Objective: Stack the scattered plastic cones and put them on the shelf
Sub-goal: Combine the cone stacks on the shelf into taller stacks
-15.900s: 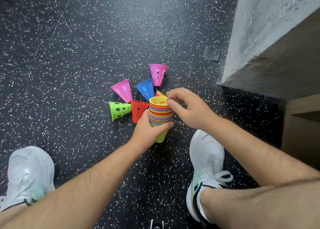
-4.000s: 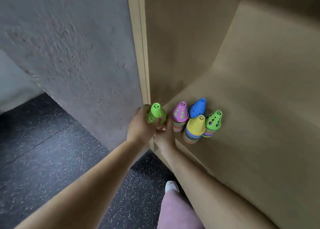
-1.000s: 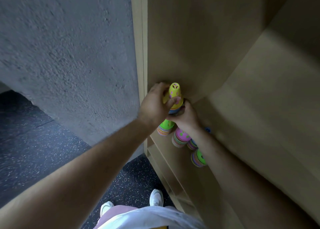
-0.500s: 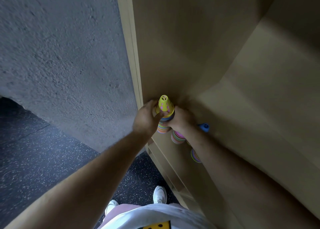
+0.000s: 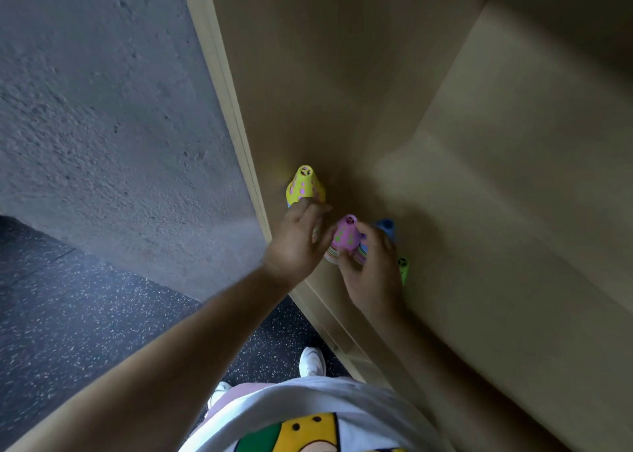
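Right hand (image 5: pixel 371 273) has its grip wrapped around the pink-topped cone stack (image 5: pixel 346 237), fingers curled on the striped lower rims, stack upright on the wooden shelf (image 5: pixel 496 246). Left hand (image 5: pixel 296 244) grip is loose — fingers half spread, tips touching the base of the yellow-topped cone stack (image 5: pixel 304 187), not closed around it; whether it also brushes the pink stack, cannot tell. Yellow stack stands upright at the left rear of the shelf, close to the side panel (image 5: pixel 226 85). Behind the right hand a blue-topped stack (image 5: pixel 386 228) and a green-topped stack (image 5: pixel 404 269) peek out, mostly hidden. Left of the shelf — rough grey wall (image 5: pixel 102 109), below it dark speckled floor (image 5: pixel 68 314). White shoes (image 5: pixel 311 366) and a white printed shirt (image 5: pixel 308 420) at bottom edge.
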Action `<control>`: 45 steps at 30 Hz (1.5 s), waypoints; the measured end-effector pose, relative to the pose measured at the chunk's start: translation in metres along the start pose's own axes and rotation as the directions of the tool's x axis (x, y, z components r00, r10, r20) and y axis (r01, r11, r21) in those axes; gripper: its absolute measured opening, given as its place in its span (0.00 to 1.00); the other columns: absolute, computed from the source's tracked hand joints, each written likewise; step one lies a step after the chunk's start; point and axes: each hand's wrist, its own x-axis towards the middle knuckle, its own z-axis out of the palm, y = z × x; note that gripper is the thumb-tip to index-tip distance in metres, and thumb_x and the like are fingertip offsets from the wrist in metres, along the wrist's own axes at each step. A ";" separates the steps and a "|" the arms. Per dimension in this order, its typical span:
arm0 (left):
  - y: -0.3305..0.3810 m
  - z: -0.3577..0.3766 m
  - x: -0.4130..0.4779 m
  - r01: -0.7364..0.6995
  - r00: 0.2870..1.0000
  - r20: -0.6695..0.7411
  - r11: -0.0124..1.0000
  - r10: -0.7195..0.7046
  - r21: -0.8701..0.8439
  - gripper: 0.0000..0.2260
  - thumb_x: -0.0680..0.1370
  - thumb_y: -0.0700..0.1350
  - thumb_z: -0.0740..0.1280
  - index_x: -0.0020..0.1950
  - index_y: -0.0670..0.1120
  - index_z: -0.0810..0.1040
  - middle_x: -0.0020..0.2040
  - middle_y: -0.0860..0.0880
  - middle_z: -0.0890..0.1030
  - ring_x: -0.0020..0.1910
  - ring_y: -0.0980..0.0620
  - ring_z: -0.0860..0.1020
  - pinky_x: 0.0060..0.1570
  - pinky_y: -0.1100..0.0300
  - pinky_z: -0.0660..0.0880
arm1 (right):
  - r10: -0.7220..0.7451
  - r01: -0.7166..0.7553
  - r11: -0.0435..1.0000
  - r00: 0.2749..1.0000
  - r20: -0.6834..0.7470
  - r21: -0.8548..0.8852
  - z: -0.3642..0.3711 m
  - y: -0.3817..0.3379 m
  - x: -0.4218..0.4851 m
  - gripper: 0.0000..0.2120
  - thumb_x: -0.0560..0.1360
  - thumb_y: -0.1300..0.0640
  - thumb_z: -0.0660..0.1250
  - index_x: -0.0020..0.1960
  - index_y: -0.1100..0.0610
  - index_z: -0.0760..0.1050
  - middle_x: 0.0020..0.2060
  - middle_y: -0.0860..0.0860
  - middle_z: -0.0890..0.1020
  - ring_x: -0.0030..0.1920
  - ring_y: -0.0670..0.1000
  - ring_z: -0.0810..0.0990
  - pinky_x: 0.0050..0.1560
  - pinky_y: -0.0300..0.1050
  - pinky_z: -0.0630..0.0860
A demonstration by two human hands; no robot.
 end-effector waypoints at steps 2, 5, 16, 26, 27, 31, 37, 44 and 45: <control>0.006 0.010 0.000 0.008 0.996 0.089 0.999 -0.004 -0.050 0.17 0.78 0.44 0.73 0.65 0.40 0.78 0.60 0.42 0.78 0.57 0.44 0.79 0.57 0.59 0.73 | 0.049 -0.051 0.997 0.998 0.030 0.054 0.007 0.012 -0.015 0.24 0.72 0.51 0.71 0.65 0.58 0.75 0.56 0.55 0.80 0.56 0.56 0.80 0.58 0.56 0.77; 0.011 0.022 0.003 0.034 0.980 0.197 0.997 -0.018 -0.076 0.22 0.77 0.42 0.73 0.69 0.39 0.76 0.65 0.41 0.77 0.62 0.42 0.77 0.62 0.60 0.69 | 0.135 -0.146 0.979 0.987 0.081 0.139 0.015 0.023 -0.024 0.23 0.72 0.48 0.69 0.64 0.58 0.75 0.55 0.52 0.81 0.57 0.53 0.80 0.57 0.57 0.77; 0.000 0.041 0.005 -0.003 0.933 0.360 1.000 -0.006 0.022 0.23 0.76 0.38 0.71 0.71 0.42 0.76 0.66 0.42 0.75 0.64 0.40 0.77 0.61 0.52 0.74 | 0.326 -0.366 0.908 0.923 0.204 0.203 0.031 0.045 -0.028 0.28 0.71 0.56 0.72 0.69 0.58 0.70 0.59 0.48 0.77 0.58 0.54 0.78 0.61 0.53 0.75; -0.021 0.020 -0.031 0.057 0.968 0.242 0.997 -0.066 0.045 0.15 0.78 0.39 0.72 0.64 0.40 0.78 0.57 0.43 0.79 0.53 0.44 0.76 0.46 0.60 0.66 | 0.511 -0.546 0.838 0.781 0.359 -0.006 0.083 0.089 -0.016 0.45 0.66 0.53 0.71 0.78 0.60 0.56 0.71 0.60 0.71 0.70 0.60 0.72 0.70 0.57 0.68; -0.022 0.019 -0.033 0.073 0.969 0.232 0.997 -0.080 0.039 0.16 0.78 0.39 0.72 0.65 0.40 0.78 0.58 0.42 0.79 0.54 0.45 0.76 0.46 0.61 0.66 | 0.517 -0.549 0.836 0.780 0.352 -0.011 0.089 0.094 -0.015 0.44 0.67 0.56 0.73 0.78 0.60 0.57 0.71 0.60 0.71 0.70 0.59 0.72 0.71 0.56 0.67; -0.030 0.015 -0.044 0.108 0.972 0.208 0.994 -0.107 0.009 0.15 0.78 0.38 0.72 0.63 0.40 0.78 0.57 0.42 0.79 0.52 0.43 0.78 0.48 0.60 0.69 | 0.526 -0.603 0.795 0.741 0.417 0.067 0.086 0.079 -0.006 0.37 0.72 0.67 0.71 0.76 0.61 0.58 0.69 0.57 0.72 0.70 0.56 0.72 0.72 0.51 0.67; -0.040 0.012 -0.057 0.181 0.972 0.159 0.983 -0.175 -0.025 0.16 0.77 0.43 0.70 0.64 0.43 0.77 0.57 0.46 0.78 0.52 0.45 0.78 0.53 0.48 0.79 | 0.551 -0.698 0.632 0.711 0.437 0.338 0.102 0.084 0.001 0.39 0.69 0.81 0.65 0.76 0.63 0.57 0.66 0.62 0.76 0.57 0.53 0.78 0.47 0.31 0.77; -0.032 -0.005 -0.059 0.272 0.962 0.081 0.943 -0.261 -0.191 0.15 0.78 0.43 0.75 0.63 0.47 0.78 0.56 0.51 0.80 0.52 0.50 0.81 0.56 0.46 0.81 | 0.492 -0.607 0.674 0.794 0.356 0.421 0.091 0.069 -0.010 0.34 0.67 0.82 0.67 0.69 0.61 0.66 0.48 0.56 0.78 0.39 0.40 0.75 0.43 0.31 0.73; -0.028 -0.012 -0.057 0.278 0.961 0.065 0.935 -0.270 -0.222 0.15 0.78 0.43 0.75 0.63 0.51 0.77 0.56 0.53 0.81 0.52 0.52 0.82 0.56 0.47 0.81 | 0.489 -0.602 0.676 0.798 0.352 0.424 0.083 0.061 -0.012 0.36 0.68 0.81 0.67 0.72 0.63 0.64 0.50 0.57 0.78 0.41 0.41 0.76 0.44 0.29 0.73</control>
